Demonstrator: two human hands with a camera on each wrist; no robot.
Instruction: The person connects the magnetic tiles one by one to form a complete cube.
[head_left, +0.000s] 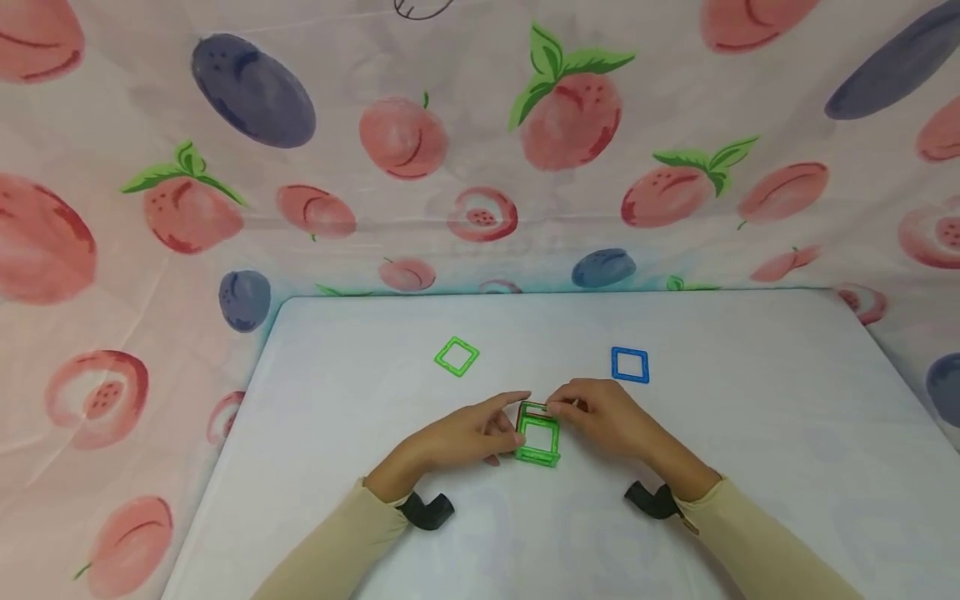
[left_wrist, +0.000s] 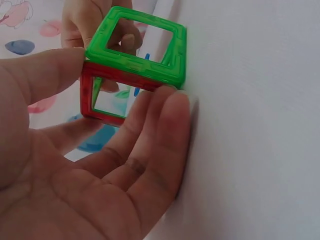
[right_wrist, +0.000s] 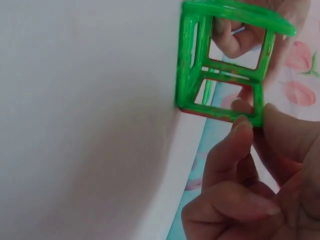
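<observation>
A small box of square magnetic tiles (head_left: 537,457), open-framed and see-through, stands on the white table between my hands. Its top tile is green; a red tile (left_wrist: 87,95) forms the side by my left palm. My left hand (head_left: 468,433) holds the box from the left, thumb at the upper corner and fingers along the red side. My right hand (head_left: 603,417) pinches the far right corner between thumb and fingers. In the right wrist view, one side lies open, and green tiles (right_wrist: 187,60) show around the hollow inside.
A loose green square tile (head_left: 448,367) lies on the white table (head_left: 360,358) behind my left hand. Behind my right hand lies a blue square tile (head_left: 616,364). A fruit-print cloth (head_left: 330,267) hangs along the table's back and left edges. Black mounts (head_left: 426,511) sit on both wrists.
</observation>
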